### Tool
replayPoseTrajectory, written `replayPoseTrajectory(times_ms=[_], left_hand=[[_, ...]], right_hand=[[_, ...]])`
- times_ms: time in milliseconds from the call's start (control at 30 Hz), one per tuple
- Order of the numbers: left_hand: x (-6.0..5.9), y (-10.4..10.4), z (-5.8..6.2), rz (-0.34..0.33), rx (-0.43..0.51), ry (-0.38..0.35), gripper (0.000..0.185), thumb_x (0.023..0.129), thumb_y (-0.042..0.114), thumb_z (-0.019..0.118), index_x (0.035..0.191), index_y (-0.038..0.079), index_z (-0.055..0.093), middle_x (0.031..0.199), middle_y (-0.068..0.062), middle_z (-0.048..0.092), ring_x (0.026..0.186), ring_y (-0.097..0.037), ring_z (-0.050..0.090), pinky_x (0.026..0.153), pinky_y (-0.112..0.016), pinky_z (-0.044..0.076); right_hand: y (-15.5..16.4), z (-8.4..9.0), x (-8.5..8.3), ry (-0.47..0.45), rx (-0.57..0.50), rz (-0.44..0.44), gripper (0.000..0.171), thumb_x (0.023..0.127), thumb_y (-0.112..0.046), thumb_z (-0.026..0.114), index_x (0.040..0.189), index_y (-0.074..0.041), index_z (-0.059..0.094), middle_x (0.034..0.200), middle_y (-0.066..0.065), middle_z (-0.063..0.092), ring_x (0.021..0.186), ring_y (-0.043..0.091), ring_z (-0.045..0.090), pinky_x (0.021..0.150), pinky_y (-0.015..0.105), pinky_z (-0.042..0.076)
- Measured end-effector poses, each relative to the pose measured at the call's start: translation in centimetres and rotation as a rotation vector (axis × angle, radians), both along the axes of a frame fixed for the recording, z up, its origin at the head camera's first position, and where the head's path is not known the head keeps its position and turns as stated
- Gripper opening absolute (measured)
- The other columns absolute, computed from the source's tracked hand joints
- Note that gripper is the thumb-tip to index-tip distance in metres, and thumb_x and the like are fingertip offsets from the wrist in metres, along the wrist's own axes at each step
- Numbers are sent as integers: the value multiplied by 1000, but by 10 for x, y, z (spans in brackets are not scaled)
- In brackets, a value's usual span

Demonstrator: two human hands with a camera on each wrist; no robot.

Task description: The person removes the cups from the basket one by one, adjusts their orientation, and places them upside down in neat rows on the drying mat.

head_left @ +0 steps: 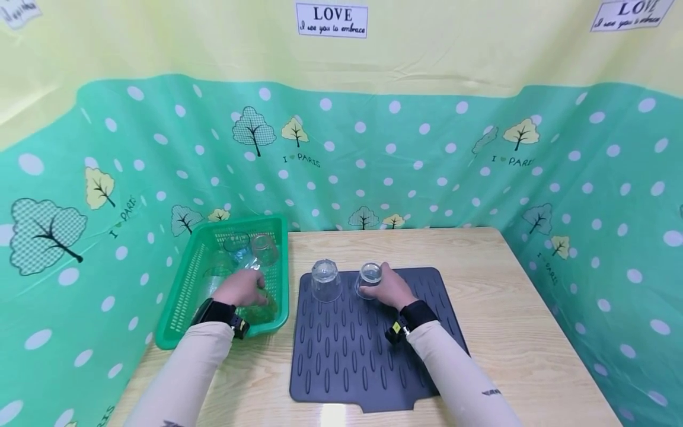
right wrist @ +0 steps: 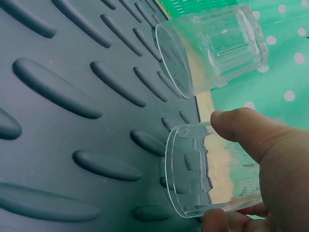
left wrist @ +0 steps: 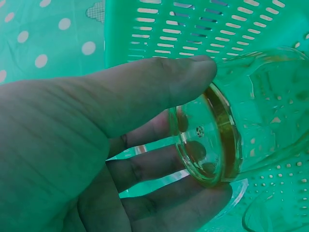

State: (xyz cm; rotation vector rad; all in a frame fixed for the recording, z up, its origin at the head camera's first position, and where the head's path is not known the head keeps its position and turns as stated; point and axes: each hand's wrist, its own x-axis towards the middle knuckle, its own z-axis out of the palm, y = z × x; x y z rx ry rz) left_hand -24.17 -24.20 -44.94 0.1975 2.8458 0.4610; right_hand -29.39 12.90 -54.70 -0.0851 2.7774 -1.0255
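Observation:
My left hand (head_left: 240, 289) is down in the green basket (head_left: 284, 267), its thumb and fingers around the base of an amber-tinted glass (left wrist: 229, 130). That glass lies tilted, with its thick base toward my palm in the left wrist view. Over on the dark grey drying mat (head_left: 341, 356), my right hand (head_left: 393, 289) grips a clear glass (right wrist: 212, 169) between thumb and fingers. This glass is upside down, rim at the mat's surface; whether it fully touches cannot be told. Left of it a second clear faceted glass (head_left: 326, 281) stands inverted on the mat.
Further glasses, among them a pinkish glass (head_left: 264, 249), lie at the back of the basket. A wooden table (head_left: 523, 332) extends right of the mat. Polka-dot curtains (head_left: 373, 160) enclose the back and sides.

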Motion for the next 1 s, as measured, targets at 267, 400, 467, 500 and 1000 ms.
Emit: replayPoseTrajectory(times_ms=[267,400,467,500,1000], left_hand=[[-6,1,2,-8,-7,-30,31,77,15,88,100,1,72,103,-14,71,94,-32,66,80,-48,58],[-9,0,0,-11,-21,-35,31,76,15,89,99,2,72,104,-14,72,95,-31,66,82,-49,58],[-10,0,0,-13,-22,-42,32,76,15,89,100,2,72,105,-15,71,95,-32,66,81,-49,58],[-10,0,0,-14,-22,-44,32,76,15,89,100,1,72,105,-15,71,95,-32,66,81,-49,58],[-8,7,10,-3,-57,-79,32,79,15,88,100,2,68,102,-14,69,92,-31,64,80,-48,57]], right_hand=[[-1,-2,1,3,-44,-6,94,86,-42,85,151,5,36,132,22,60,115,33,63,93,48,55],[-1,-1,1,5,-51,-9,89,85,-42,85,146,4,39,128,20,61,112,31,63,91,47,56],[-1,1,2,8,-52,-7,87,85,-41,85,145,4,41,128,20,61,112,31,63,91,47,56],[-1,2,2,8,-54,-7,86,85,-41,85,145,3,41,127,20,61,112,31,63,91,46,56],[0,-2,1,32,-75,-7,82,85,-40,86,140,2,44,124,18,61,108,30,63,88,45,56]])
